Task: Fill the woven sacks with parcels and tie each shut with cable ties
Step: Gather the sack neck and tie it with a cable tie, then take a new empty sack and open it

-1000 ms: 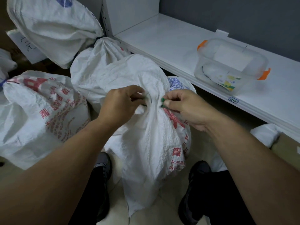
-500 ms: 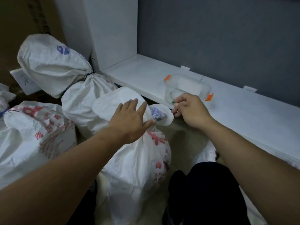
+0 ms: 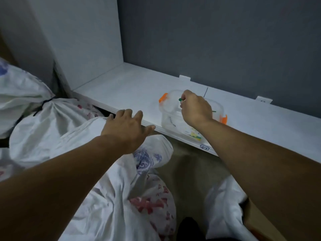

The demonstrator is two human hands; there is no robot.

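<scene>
Reaching centre-right, your right hand [image 3: 196, 108] is pinching a green cable tie [image 3: 180, 99] over the clear box [image 3: 165, 108]; left hand [image 3: 127, 127], fingers apart, is hovering unsupported over the sack [image 3: 121, 197], which is risking slumping.

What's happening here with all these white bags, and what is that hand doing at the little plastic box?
A person is bagging goods in woven sacks. The right hand is over a clear plastic box with orange clips on a white shelf, pinching a small green piece, probably a cable tie. The left hand is open, reaching over the nearest sack towards the shelf edge. Another sack behind it is already cinched with a dark tie.
</scene>
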